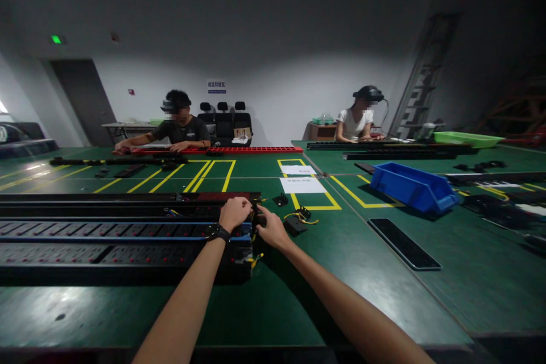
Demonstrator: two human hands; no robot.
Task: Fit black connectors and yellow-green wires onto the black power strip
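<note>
Several long black power strips (106, 236) lie side by side on the green table (324, 273), reaching in from the left. My left hand (235, 213), a black watch on its wrist, is closed on the right end of one strip. Touching the same end from the right, my right hand (273, 228) pinches something small and dark there; what it is cannot be made out. Yellow wires (256, 260) stick out of the strips' end below my hands. A small black part with yellow wires (298, 220) lies just right of my right hand.
A blue bin (412, 186) and a flat black panel (403, 243) sit to the right. White paper sheets (302, 184) lie inside yellow floor-style markings. Two other people work at the table's far side, by a red strip (239, 149) and a green tray (467, 138).
</note>
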